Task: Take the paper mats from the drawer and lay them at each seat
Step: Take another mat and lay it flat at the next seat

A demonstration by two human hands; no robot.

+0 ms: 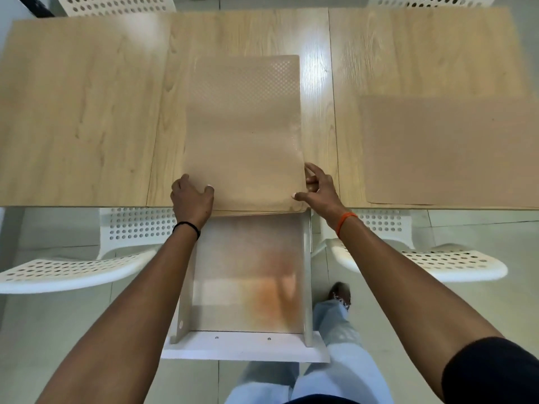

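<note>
Counting two paper mats [243, 132] [449, 150], two hands [191, 199] [319, 188], one drawer [248, 342].

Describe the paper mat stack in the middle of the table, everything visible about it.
The paper mat stack is tan, rectangular, with a fine dotted emboss showing on its far part. It lies flat on the wooden table, long side running away from the person, near edge at the table's edge above the open drawer. Layered edges at the near edge suggest several sheets. The left hand grips its near left corner; the right hand touches its near right corner with spread fingers.
</note>
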